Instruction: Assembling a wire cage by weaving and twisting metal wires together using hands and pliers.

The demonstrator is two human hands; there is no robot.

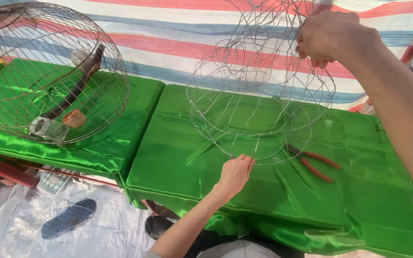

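Note:
A half-built wire cage frame (259,91) of thin silver wire hangs over the green satin table (264,191). My right hand (333,38) grips the wires near the frame's top. My left hand (236,173) pinches the bottom ring of the frame at its near edge. Under the frame, to the right, red-handled pliers (314,162) lie on the green cloth.
A finished round wire cage (48,71) with a wooden perch, a glass jar (48,128) and a small cup lies on the left green table. A blue sandal (69,217) lies on the plastic floor sheet. A striped tarp hangs behind.

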